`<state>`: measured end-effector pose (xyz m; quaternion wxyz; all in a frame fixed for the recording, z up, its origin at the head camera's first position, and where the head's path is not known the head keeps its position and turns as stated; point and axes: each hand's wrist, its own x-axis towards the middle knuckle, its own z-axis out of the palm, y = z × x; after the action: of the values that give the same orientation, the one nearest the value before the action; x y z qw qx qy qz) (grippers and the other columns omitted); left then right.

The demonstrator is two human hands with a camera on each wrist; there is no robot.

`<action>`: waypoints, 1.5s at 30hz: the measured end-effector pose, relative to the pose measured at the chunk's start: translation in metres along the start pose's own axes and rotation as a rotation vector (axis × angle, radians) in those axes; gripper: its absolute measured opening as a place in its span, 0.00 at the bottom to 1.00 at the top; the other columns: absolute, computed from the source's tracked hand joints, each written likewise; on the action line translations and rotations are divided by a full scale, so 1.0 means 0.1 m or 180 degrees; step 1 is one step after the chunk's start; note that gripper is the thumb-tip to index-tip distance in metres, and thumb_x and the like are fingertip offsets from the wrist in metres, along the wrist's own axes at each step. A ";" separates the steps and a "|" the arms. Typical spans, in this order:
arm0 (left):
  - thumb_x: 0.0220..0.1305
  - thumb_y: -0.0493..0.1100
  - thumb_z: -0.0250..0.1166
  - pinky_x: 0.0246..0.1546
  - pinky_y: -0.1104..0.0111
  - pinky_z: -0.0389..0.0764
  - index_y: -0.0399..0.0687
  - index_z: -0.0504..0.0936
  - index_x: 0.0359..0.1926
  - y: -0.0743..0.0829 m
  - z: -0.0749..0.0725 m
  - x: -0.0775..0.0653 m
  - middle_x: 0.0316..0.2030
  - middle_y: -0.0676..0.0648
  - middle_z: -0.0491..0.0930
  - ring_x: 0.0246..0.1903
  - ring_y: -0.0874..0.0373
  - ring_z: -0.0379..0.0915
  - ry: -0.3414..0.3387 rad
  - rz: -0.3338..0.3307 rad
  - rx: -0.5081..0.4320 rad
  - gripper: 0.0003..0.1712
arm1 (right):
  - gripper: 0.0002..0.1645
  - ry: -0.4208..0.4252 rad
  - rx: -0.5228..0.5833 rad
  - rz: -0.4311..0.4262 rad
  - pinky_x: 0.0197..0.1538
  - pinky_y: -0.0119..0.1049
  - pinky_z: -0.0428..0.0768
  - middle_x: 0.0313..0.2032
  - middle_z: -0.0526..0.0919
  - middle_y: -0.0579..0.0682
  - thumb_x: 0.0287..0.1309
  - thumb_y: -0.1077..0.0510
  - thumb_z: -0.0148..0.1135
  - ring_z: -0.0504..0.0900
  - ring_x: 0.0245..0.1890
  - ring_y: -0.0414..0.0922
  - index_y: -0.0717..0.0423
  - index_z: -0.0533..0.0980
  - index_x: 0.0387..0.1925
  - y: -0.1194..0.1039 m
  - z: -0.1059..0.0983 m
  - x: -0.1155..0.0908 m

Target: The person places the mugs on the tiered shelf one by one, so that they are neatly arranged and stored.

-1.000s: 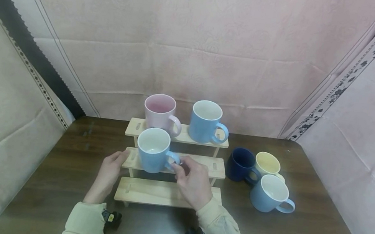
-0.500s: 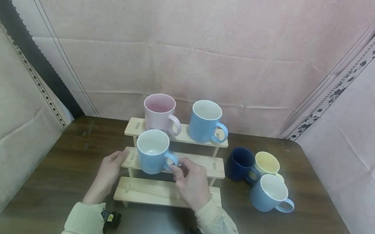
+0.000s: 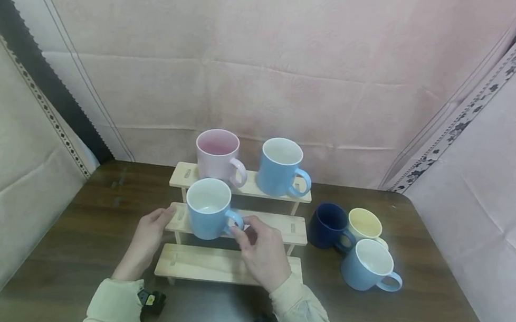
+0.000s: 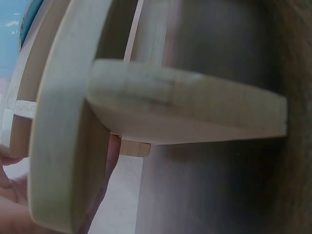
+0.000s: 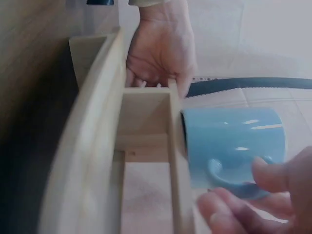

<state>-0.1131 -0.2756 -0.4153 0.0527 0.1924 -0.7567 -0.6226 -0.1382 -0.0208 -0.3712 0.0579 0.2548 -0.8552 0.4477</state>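
Observation:
A light blue mug (image 3: 206, 216) with a white inside stands upright at the left of the middle tier of a wooden three-tier shelf (image 3: 279, 228). My right hand (image 3: 267, 253) pinches its handle between thumb and fingers, as the right wrist view also shows, with the mug's base (image 5: 185, 129) right at the board. My left hand (image 3: 146, 236) grips the left end of that same tier. In the left wrist view its fingers (image 4: 14, 214) lie around the board, partly hidden by the wood. Behind, a pink mug (image 3: 215, 156) and another light blue mug (image 3: 278, 171) stand on the top tier.
Right of the shelf, a dark blue mug (image 3: 327, 227), a yellow mug (image 3: 365, 224) and a third light blue mug (image 3: 368, 266) stand close together on the dark wooden table (image 3: 412, 317). The bottom tier (image 3: 208, 264) bears no mug. Pale cloth (image 3: 267, 77) hangs behind and at both sides.
The held light blue mug has come slightly nearer and lower on the middle tier, with my right hand still on its handle. My left hand stays at the shelf's end.

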 end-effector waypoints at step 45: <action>0.75 0.61 0.44 0.58 0.48 0.71 0.32 0.72 0.56 -0.01 0.01 0.00 0.52 0.34 0.75 0.54 0.44 0.71 -0.0082 -0.0015 -0.0014 0.35 | 0.23 0.0659 -0.1358 0.1779 0.42 0.63 0.71 0.48 0.72 0.73 0.70 0.60 0.43 0.73 0.45 0.66 0.69 0.67 0.61 1.53 -1.86 -1.34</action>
<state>-0.1131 -0.2751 -0.4166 0.0418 0.1859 -0.7555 -0.6268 -0.1211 0.2504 -0.4174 0.0714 -0.0531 -0.9555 0.2811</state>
